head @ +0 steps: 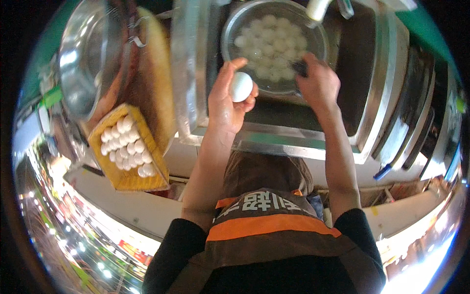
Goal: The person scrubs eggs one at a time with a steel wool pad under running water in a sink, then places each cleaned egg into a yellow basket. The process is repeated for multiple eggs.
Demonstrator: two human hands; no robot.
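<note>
In my left hand (229, 99) lies a smooth white egg (241, 87), cupped between thumb and fingers beside the rim of a round bowl (224, 35). Many pale round pieces (273, 44), which look like eggs, lie in liquid inside that bowl. My right hand (320, 81) is at the bowl's right edge, its fingers around a small dark object (300, 68) whose kind I cannot tell. The bowl stands in a metal sink (271, 141).
To the left, a yellow basket (152, 147) holds rows of white eggs (126, 141). Behind it stands a large metal basin (82, 58). A faucet (318, 9) reaches over the bowl. At the right are flat dark items and a blue-ended tool (382, 172).
</note>
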